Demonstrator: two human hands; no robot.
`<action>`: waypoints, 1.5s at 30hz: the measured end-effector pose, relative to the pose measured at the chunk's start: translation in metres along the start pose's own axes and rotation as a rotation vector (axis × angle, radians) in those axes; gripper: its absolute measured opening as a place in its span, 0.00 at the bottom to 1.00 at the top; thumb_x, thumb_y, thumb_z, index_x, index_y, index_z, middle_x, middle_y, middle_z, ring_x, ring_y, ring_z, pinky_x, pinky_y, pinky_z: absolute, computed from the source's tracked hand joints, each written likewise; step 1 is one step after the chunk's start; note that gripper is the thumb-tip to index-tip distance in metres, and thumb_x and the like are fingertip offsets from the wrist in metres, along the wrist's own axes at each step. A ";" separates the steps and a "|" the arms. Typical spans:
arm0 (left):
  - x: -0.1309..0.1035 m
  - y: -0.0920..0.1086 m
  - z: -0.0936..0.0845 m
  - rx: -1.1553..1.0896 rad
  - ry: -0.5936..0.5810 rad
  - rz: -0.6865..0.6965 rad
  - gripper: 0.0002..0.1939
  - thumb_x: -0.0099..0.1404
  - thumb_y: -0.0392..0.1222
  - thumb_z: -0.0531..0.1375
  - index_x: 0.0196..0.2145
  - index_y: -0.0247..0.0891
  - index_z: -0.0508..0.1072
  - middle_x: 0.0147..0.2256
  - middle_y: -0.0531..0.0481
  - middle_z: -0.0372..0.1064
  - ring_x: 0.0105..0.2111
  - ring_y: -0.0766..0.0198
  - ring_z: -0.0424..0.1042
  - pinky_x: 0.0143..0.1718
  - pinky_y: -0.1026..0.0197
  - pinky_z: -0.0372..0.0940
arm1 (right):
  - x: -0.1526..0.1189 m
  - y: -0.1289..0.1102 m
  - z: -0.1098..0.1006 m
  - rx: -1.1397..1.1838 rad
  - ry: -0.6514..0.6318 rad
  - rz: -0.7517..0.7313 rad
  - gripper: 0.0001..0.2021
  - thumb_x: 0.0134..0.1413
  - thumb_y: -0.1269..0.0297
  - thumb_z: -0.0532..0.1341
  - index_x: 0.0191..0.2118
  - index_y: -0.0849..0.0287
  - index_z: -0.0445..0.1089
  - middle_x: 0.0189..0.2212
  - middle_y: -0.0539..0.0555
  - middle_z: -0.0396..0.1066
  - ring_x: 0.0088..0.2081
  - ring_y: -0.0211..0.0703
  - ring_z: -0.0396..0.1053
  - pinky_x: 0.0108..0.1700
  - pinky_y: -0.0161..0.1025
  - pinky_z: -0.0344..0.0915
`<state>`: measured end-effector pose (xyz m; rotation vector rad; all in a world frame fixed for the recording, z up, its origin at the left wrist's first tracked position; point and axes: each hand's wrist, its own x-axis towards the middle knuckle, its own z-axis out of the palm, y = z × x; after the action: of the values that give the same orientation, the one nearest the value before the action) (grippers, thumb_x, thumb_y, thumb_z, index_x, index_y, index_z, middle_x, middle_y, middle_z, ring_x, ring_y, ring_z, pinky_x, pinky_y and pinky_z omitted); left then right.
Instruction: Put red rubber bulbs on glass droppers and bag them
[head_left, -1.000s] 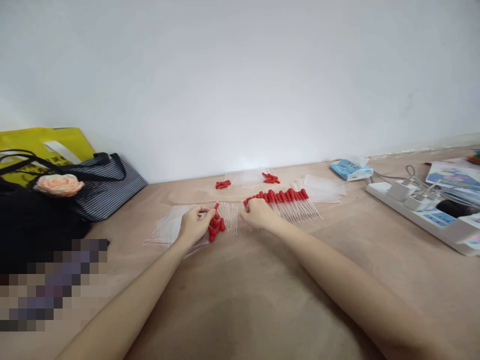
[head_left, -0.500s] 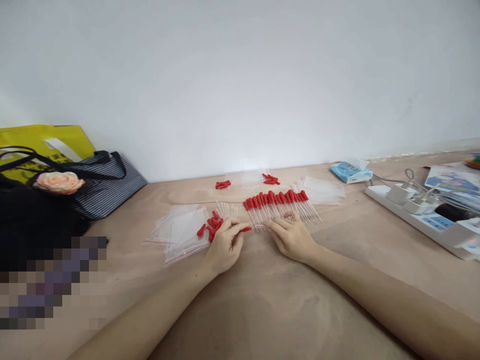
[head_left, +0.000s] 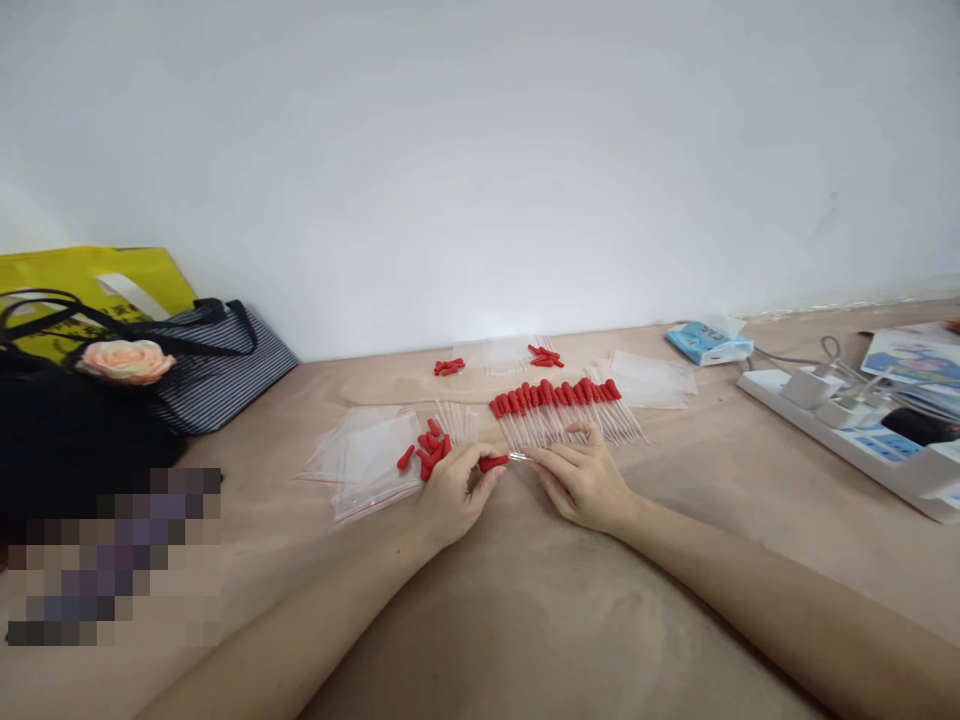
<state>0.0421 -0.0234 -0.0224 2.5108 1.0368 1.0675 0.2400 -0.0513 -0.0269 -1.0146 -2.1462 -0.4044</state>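
Observation:
My left hand (head_left: pixel 459 492) pinches a red rubber bulb (head_left: pixel 493 463) between thumb and fingers. Facing it, my right hand (head_left: pixel 583 482) grips a thin clear tube (head_left: pixel 519 456), whose end meets the bulb's open end. Just beyond my hands lies a row of clear tubes capped with red bulbs (head_left: pixel 555 396). Loose red bulbs (head_left: pixel 430 452) rest beside my left hand, with uncapped clear tubes (head_left: pixel 456 420) behind them. Clear zip bags (head_left: pixel 375 462) are spread to the left of these bulbs.
More bags (head_left: pixel 646 378) lie at the back right, near a blue tissue pack (head_left: pixel 706 342). A white power strip (head_left: pixel 847 430) with plugs is at right. Striped (head_left: pixel 229 370) and yellow bags (head_left: pixel 150 275) stand at left. Small bulb piles (head_left: pixel 545 356) sit by the wall.
The red bulb and the clear tube have come together end to end between my hands. My left hand's fingers have shifted on the bulb, and the view has moved slightly.

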 end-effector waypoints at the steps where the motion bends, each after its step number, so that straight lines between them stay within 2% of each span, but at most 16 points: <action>1: 0.000 0.000 0.000 0.002 0.007 -0.003 0.05 0.61 0.39 0.53 0.35 0.37 0.66 0.31 0.51 0.68 0.32 0.66 0.68 0.35 0.64 0.62 | 0.000 0.000 0.000 -0.002 0.001 0.007 0.12 0.54 0.69 0.51 0.42 0.61 0.67 0.24 0.51 0.70 0.26 0.35 0.64 0.46 0.44 0.48; 10: 0.004 0.001 -0.002 0.006 -0.002 0.081 0.08 0.62 0.40 0.52 0.38 0.39 0.68 0.32 0.49 0.70 0.34 0.63 0.68 0.37 0.60 0.61 | -0.001 0.000 0.003 0.060 -0.045 -0.063 0.12 0.54 0.71 0.50 0.43 0.62 0.65 0.26 0.51 0.71 0.26 0.34 0.64 0.47 0.44 0.50; 13: 0.004 0.000 -0.002 0.004 -0.004 0.089 0.08 0.62 0.40 0.52 0.36 0.39 0.69 0.30 0.50 0.70 0.32 0.64 0.67 0.36 0.61 0.61 | 0.000 -0.002 0.003 0.102 -0.039 -0.082 0.12 0.54 0.72 0.50 0.43 0.63 0.65 0.26 0.51 0.71 0.25 0.34 0.64 0.46 0.43 0.50; 18: 0.002 0.000 -0.002 0.042 0.012 0.129 0.09 0.63 0.42 0.51 0.33 0.38 0.69 0.27 0.50 0.69 0.30 0.64 0.66 0.35 0.60 0.58 | 0.000 -0.002 0.002 0.134 -0.097 -0.067 0.15 0.52 0.73 0.50 0.45 0.59 0.65 0.26 0.50 0.71 0.25 0.34 0.63 0.41 0.41 0.50; 24: 0.000 0.002 -0.004 0.127 -0.058 0.211 0.11 0.64 0.42 0.49 0.30 0.37 0.68 0.27 0.50 0.69 0.29 0.64 0.64 0.36 0.58 0.55 | 0.003 0.001 0.001 -0.014 -0.101 -0.149 0.14 0.52 0.75 0.47 0.38 0.60 0.69 0.18 0.48 0.65 0.21 0.33 0.58 0.35 0.40 0.46; 28: 0.001 0.006 -0.004 0.181 -0.094 0.224 0.11 0.64 0.42 0.49 0.29 0.37 0.68 0.27 0.49 0.69 0.30 0.63 0.64 0.36 0.58 0.55 | 0.005 -0.002 0.003 -0.078 -0.080 -0.184 0.14 0.51 0.76 0.46 0.34 0.62 0.69 0.17 0.48 0.63 0.21 0.33 0.55 0.33 0.39 0.45; 33: 0.002 0.010 -0.005 0.197 -0.132 0.263 0.12 0.64 0.41 0.48 0.28 0.37 0.67 0.27 0.49 0.68 0.29 0.64 0.64 0.37 0.58 0.55 | 0.006 -0.005 0.006 -0.038 -0.089 -0.229 0.13 0.51 0.76 0.46 0.31 0.63 0.67 0.17 0.49 0.61 0.19 0.34 0.52 0.32 0.38 0.45; 39: 0.005 0.008 -0.004 0.153 -0.140 0.210 0.11 0.64 0.41 0.49 0.29 0.38 0.68 0.28 0.50 0.70 0.30 0.64 0.65 0.38 0.58 0.54 | 0.009 -0.002 0.005 0.013 -0.164 -0.200 0.14 0.55 0.74 0.45 0.34 0.63 0.68 0.19 0.50 0.63 0.21 0.35 0.54 0.33 0.37 0.47; 42: 0.006 0.001 -0.006 0.123 -0.093 0.181 0.08 0.63 0.42 0.51 0.31 0.39 0.68 0.29 0.52 0.71 0.31 0.64 0.67 0.40 0.58 0.53 | 0.009 0.001 0.001 0.004 -0.181 -0.148 0.12 0.57 0.68 0.48 0.38 0.62 0.68 0.23 0.52 0.66 0.26 0.37 0.58 0.36 0.38 0.48; 45: 0.005 -0.007 -0.010 0.130 -0.042 0.139 0.09 0.61 0.45 0.54 0.36 0.39 0.68 0.30 0.51 0.71 0.31 0.63 0.68 0.41 0.57 0.53 | 0.007 0.006 -0.005 -0.023 -0.195 -0.119 0.11 0.56 0.66 0.50 0.37 0.61 0.68 0.25 0.53 0.67 0.30 0.39 0.59 0.37 0.39 0.48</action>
<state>0.0343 -0.0161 -0.0161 2.7317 0.9622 1.0087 0.2437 -0.0464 -0.0182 -0.9761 -2.3896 -0.4015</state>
